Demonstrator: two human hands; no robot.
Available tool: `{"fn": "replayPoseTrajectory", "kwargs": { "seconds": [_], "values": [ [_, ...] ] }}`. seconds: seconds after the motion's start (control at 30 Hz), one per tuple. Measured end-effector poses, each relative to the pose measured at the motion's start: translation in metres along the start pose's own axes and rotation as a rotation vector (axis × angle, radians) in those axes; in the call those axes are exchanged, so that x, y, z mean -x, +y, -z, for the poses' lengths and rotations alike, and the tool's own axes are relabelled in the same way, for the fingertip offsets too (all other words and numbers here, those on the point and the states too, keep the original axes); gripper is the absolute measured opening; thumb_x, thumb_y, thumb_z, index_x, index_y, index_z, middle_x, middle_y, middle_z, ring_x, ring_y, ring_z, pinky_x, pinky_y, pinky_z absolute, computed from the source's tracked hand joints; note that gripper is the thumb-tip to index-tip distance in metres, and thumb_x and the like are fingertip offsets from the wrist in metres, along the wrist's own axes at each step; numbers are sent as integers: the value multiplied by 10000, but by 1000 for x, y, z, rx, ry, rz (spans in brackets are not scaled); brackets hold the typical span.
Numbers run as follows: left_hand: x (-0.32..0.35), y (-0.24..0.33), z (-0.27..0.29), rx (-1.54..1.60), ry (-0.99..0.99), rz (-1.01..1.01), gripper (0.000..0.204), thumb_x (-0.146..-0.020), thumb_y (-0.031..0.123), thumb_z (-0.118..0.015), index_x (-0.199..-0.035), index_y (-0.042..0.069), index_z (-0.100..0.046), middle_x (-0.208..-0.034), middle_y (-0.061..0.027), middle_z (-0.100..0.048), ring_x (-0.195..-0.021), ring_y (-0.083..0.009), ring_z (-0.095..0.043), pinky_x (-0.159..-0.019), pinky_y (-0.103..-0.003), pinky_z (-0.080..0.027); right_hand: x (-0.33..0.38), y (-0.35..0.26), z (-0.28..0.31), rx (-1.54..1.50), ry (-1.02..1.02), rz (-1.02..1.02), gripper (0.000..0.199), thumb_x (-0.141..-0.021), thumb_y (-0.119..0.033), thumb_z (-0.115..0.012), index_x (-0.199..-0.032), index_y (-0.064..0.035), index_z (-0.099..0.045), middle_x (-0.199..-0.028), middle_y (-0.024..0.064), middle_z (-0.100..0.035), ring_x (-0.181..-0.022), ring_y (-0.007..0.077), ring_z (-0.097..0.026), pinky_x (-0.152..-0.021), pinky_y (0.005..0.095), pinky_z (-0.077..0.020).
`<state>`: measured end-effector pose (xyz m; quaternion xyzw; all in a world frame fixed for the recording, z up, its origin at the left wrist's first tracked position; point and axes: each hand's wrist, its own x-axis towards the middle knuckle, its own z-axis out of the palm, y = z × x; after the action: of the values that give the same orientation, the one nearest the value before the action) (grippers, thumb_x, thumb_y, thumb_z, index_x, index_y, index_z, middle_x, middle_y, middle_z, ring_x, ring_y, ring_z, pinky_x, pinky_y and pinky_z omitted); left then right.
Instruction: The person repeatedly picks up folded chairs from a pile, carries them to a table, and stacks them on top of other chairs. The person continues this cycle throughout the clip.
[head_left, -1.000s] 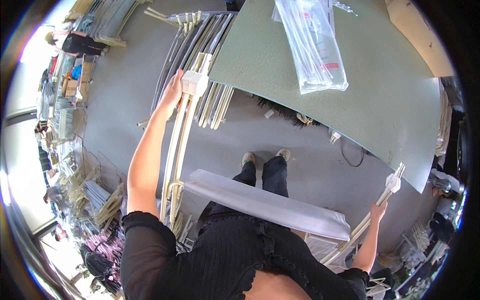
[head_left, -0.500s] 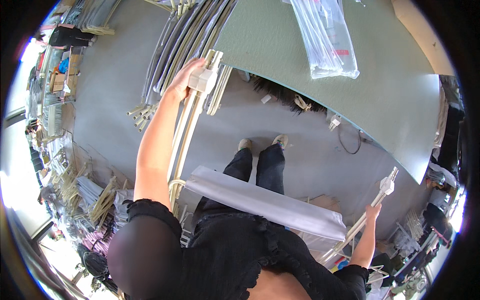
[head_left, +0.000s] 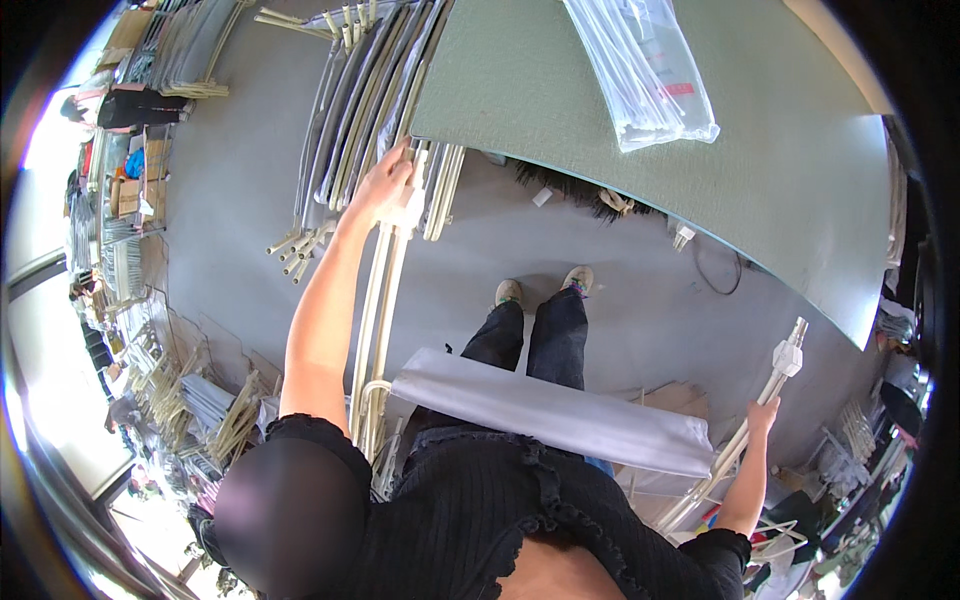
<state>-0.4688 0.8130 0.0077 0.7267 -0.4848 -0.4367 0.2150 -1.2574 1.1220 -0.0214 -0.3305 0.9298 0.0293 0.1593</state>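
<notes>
Across the front of my body spans a tubular frame (head_left: 378, 315) of cream metal legs, with a pale grey fabric panel (head_left: 555, 408) stretched between its two sides. On the left, my left hand (head_left: 383, 188) is at the white plastic joint near the far end of the legs, fingers extended along it and the palm against it. The tip of that side lies by the table corner. My right hand (head_left: 763, 414) wraps the right-side leg (head_left: 735, 448), just below another white joint (head_left: 788, 358). The near ends of the frame are partly hidden by my body and arms.
A green-grey table (head_left: 760, 190) fills the far right, bearing a clear plastic bag (head_left: 655, 90) of thin white strips. Left of it stand several similar folded frames (head_left: 370, 110). Shelves (head_left: 155, 185) and a person (head_left: 140, 107) are at far left; a cable (head_left: 720, 285) hangs under the table.
The view has shifted. The frame's left tip has come closer to the table corner and the stacked frames, and my left hand's fingers are straighter on the joint. My right hand keeps its hold.
</notes>
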Motion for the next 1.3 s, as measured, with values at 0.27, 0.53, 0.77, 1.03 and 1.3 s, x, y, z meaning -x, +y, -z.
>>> {"fn": "replayPoseTrajectory", "kwargs": {
  "seconds": [0.27, 0.53, 0.77, 1.03, 1.3],
  "values": [
    [-2, 8, -10, 81, 21, 73, 478, -874, 227, -530, -1323, 117, -407, -943, -24, -556, -785, -106, -506, -696, -242, -419, 7, -7, 5, 33, -84, -83, 706, -652, -123, -624, -1255, 69, -313, -1142, 286, -500, -1089, 397, -484, -915, 395, -381],
    [-10, 12, 8, -29, 22, -47, 495, -879, 226, -512, -1328, 64, -382, -1025, -43, -590, -829, -105, -538, -742, -238, -432, 8, -2, -5, -19, -129, -107, 659, -662, -122, -607, -1261, -22, -349, -1092, 240, -539, -1025, 381, -527, -868, 406, -414],
    [-9, 25, 8, 40, -128, 253, 455, -893, 218, -443, -1309, 39, -397, -1328, -107, -424, -1198, -188, -405, -949, -280, -348, 40, -49, 13, 23, -35, -51, 653, -716, -198, -581, -1302, -48, -335, -1234, 212, -467, -1158, 365, -434, -950, 408, -370],
    [-16, 0, 20, 187, -135, 113, 498, -906, 204, -417, -1370, 62, -303, -1358, -65, -367, -1179, -178, -399, -951, -287, -339, 44, -85, 26, -50, -45, -167, 426, -655, -108, -635, -968, -19, -360, -971, 268, -570, -979, 420, -533, -820, 454, -434],
    [-12, -5, 29, 164, -122, 81, 496, -907, 196, -412, -1372, 65, -295, -1386, -60, -337, -1221, -192, -370, -995, -294, -302, 37, -104, 45, -62, -38, -164, 381, -665, -89, -578, -972, -32, -360, -971, 245, -577, -979, 404, -542, -822, 450, -431]
  ]
}}
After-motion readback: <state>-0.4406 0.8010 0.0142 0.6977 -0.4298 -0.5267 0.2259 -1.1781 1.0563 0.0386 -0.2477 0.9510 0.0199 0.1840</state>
